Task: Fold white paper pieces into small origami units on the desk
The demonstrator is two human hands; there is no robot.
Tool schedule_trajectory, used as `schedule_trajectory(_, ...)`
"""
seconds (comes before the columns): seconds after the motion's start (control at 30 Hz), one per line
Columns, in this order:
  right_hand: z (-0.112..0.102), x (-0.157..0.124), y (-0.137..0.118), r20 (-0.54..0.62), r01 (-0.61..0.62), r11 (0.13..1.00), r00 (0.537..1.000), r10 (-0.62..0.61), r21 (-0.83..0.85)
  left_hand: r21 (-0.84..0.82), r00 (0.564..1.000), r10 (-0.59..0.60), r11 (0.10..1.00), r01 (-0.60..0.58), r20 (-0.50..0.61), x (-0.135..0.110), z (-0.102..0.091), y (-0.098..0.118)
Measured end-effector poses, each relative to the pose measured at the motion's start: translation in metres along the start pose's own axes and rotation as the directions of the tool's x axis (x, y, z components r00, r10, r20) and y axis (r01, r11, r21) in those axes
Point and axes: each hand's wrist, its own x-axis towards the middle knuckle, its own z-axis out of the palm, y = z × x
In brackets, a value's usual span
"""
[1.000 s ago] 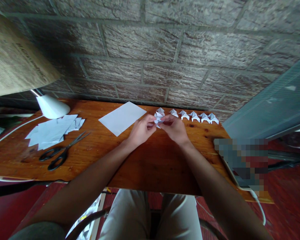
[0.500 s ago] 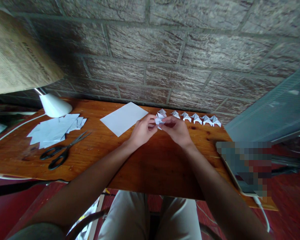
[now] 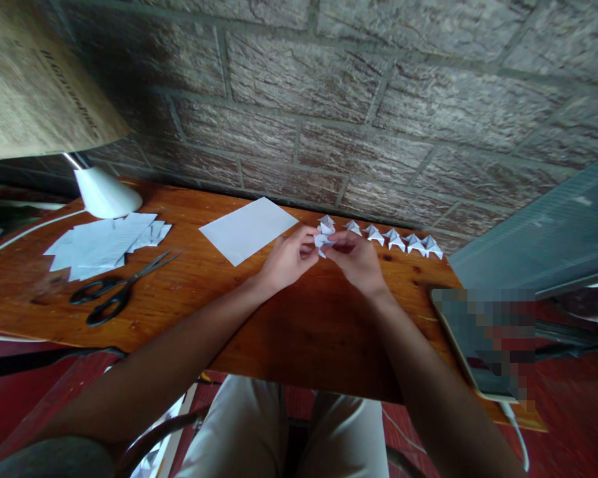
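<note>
Between my two hands is a small folded white paper piece (image 3: 323,241), raised over the middle of the wooden table. My left hand (image 3: 290,257) pinches its left side with thumb and fingers. From the right, my right hand (image 3: 355,259) grips the other side, its fingertips covering part of the folds. Just behind the held piece stands a similar folded paper shape (image 3: 327,222). More of these pointed paper shapes (image 3: 394,239) stand in a row to the right, along the wall. A blank white paper sheet (image 3: 248,230) lies flat to the left of my hands.
Black-handled scissors (image 3: 122,289) lie at the left of the wooden table (image 3: 219,318), below a pile of cut paper pieces (image 3: 99,245). A lamp (image 3: 104,192) with a printed shade stands behind them. At the right edge is a tablet (image 3: 471,345) with a white cable. A stone-block wall (image 3: 259,126) borders the back.
The whole view has shifted and tilted slightly. Both hands keep hold of the folded paper piece, with only slight finger movement.
</note>
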Motion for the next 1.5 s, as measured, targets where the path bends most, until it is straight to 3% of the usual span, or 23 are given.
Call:
schedule_trajectory(0.43, -0.002, 0.001, 0.004, 0.026, -0.031, 0.999, 0.999, 0.032, -0.019, 0.022, 0.999, -0.036, 0.999, 0.036, 0.006, 0.000, 0.001, -0.001)
schedule_trajectory(0.63, -0.007, 0.001, -0.003, 0.128, -0.019, 0.999, 0.992, 0.012, 0.050, -0.012, 1.000, -0.018, 1.000, 0.018, 0.005, 0.001, -0.002, -0.002)
schedule_trajectory(0.87, -0.009, 0.002, -0.002, 0.105, -0.023, 0.996, 0.994, 0.013, 0.091, -0.101, 1.000, -0.008, 0.995, 0.009, 0.010, 0.002, -0.002, 0.000)
schedule_trajectory(1.0, -0.008, 0.000, -0.005, 0.145, -0.085, 0.988, 0.987, 0.066, 0.132, -0.187, 0.998, -0.060, 0.980, 0.060, 0.010, 0.005, -0.002, -0.006)
schedule_trajectory(1.1, -0.011, -0.001, -0.011, 0.145, -0.040, 0.998, 0.989, 0.033, 0.048, -0.270, 0.992, -0.122, 0.955, 0.123, 0.023, 0.008, -0.004, -0.010)
schedule_trajectory(1.2, -0.019, 0.001, -0.013, 0.033, 0.049, 0.993, 0.998, -0.046, -0.104, -0.345, 0.976, -0.211, 0.913, 0.217, 0.054, 0.010, -0.007, -0.010)
schedule_trajectory(1.27, -0.024, 0.004, -0.013, -0.017, 0.058, 0.996, 0.998, -0.060, -0.067, -0.398, 0.964, -0.254, 0.878, 0.266, 0.084, 0.010, -0.009, -0.009)
schedule_trajectory(1.43, -0.024, 0.005, -0.009, 0.216, -0.113, 0.969, 0.974, 0.064, 0.220, -0.450, 0.955, -0.258, 0.842, 0.297, 0.148, 0.009, -0.010, -0.005)
schedule_trajectory(1.5, -0.021, 0.004, -0.009, 0.238, -0.141, 0.957, 0.968, 0.080, 0.252, -0.448, 0.955, -0.249, 0.844, 0.294, 0.158, 0.009, -0.010, -0.004)
